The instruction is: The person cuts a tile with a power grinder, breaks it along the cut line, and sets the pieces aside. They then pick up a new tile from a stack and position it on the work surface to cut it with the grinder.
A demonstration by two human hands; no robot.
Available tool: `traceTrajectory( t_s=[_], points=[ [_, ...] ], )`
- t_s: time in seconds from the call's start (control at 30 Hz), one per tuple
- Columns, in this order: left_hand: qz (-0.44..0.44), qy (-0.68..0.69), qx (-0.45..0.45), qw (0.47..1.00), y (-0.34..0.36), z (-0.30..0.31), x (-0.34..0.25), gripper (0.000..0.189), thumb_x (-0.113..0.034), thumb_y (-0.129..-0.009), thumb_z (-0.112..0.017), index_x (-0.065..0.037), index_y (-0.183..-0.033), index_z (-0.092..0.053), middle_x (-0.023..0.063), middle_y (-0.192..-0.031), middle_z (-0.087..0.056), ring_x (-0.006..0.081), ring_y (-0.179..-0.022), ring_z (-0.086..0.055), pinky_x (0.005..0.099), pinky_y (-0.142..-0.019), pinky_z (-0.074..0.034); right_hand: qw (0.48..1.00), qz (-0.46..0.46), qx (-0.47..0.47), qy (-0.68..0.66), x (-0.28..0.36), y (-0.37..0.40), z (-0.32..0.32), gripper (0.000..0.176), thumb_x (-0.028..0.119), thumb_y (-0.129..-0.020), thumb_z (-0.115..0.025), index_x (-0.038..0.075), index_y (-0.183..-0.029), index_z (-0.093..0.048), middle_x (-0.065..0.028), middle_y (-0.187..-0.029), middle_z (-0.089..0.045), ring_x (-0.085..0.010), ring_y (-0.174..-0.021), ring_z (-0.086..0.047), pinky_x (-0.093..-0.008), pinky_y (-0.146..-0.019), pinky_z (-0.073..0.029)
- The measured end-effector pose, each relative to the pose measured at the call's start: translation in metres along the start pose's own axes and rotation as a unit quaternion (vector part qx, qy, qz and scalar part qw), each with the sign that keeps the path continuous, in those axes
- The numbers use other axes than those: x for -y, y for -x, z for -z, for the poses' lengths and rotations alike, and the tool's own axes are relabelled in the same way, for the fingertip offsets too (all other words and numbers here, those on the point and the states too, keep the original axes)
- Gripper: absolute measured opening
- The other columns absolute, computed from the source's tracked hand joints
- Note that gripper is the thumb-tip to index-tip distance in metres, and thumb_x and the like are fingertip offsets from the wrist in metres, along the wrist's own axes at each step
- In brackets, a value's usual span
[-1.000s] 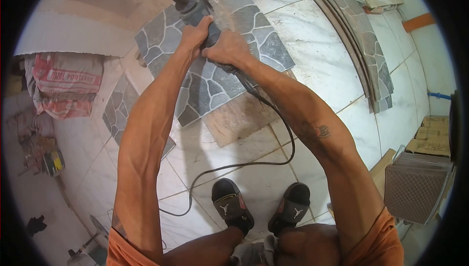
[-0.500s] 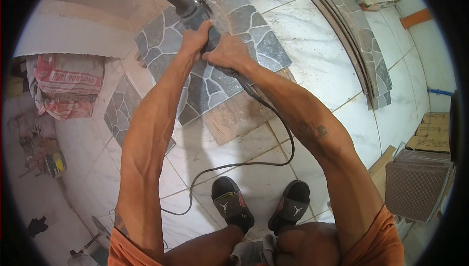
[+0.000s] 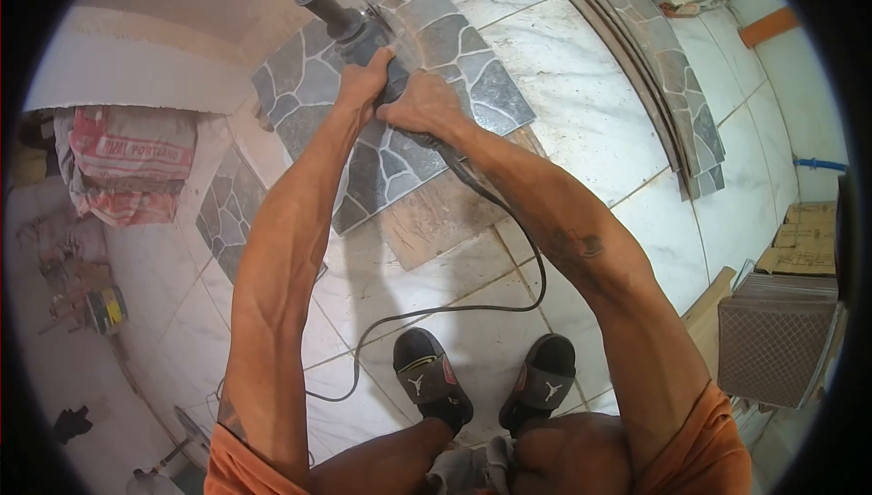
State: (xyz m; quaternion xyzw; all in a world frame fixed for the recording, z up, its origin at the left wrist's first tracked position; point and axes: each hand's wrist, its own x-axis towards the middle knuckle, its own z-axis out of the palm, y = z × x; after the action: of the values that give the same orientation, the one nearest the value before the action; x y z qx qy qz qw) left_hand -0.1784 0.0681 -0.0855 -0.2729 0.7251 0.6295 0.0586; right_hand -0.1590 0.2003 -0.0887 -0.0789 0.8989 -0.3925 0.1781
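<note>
An angle grinder lies over a grey stone-patterned tile, its disc edge-on at the tile's upper part. Both my hands are wrapped round its body. My left hand grips nearer the head, below the side handle that sticks up to the left. My right hand holds the rear end, where the black cord comes out and loops across the floor. Haze blurs the disc and the tile beside it. Beneath the tile's near edge shows a dusty wooden board.
A stack of patterned tiles lies to the right, and a cut tile piece to the left. Cement bags sit under a ledge. Boxed brown tiles stand at right. My slippered feet are close to the cord.
The grinder and both hands have shifted very slightly down toward me along the tile. My grip looks the same.
</note>
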Motion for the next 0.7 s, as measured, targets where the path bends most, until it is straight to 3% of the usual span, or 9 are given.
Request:
traceTrajectory(
  t_s=[0.33,0.43,0.7],
  points=[
    [-0.006,-0.004,-0.027,1.000,0.000,-0.003,0.015,0.062,-0.036,-0.084,-0.076,0.021,-0.104,-0.062,0.0153,-0.096,-0.067,0.0192,-0.078,-0.062,0.0353,-0.065,-0.049,1.000,-0.013,0.007,-0.016,-0.002,0.016,0.004,0.063,0.041,-0.066,-0.077,-0.013,-0.099,-0.070,-0.0322,-0.101,-0.070,-0.0432,-0.098,-0.070,-0.0444,-0.084,-0.057],
    [-0.006,-0.004,-0.030,1.000,-0.004,-0.003,0.020,0.060,-0.036,-0.084,-0.076,0.020,-0.102,-0.063,0.0149,-0.094,-0.067,0.0186,-0.077,-0.062,0.0348,-0.064,-0.049,0.999,-0.026,0.040,-0.013,0.000,0.019,0.010,0.062,0.031,-0.067,-0.073,-0.013,-0.111,-0.065,-0.0320,-0.108,-0.069,-0.0417,-0.107,-0.068,-0.0432,-0.091,-0.055],
    [-0.003,0.003,-0.035,0.999,0.015,-0.009,0.009,0.054,-0.033,-0.084,-0.076,0.017,-0.099,-0.065,0.0133,-0.091,-0.067,0.0186,-0.075,-0.063,0.0354,-0.064,-0.049,0.999,-0.028,0.039,-0.023,-0.002,0.021,0.008,0.063,0.030,-0.067,-0.072,-0.014,-0.112,-0.064,-0.0323,-0.109,-0.068,-0.0425,-0.108,-0.067,-0.0435,-0.092,-0.055]
  ],
)
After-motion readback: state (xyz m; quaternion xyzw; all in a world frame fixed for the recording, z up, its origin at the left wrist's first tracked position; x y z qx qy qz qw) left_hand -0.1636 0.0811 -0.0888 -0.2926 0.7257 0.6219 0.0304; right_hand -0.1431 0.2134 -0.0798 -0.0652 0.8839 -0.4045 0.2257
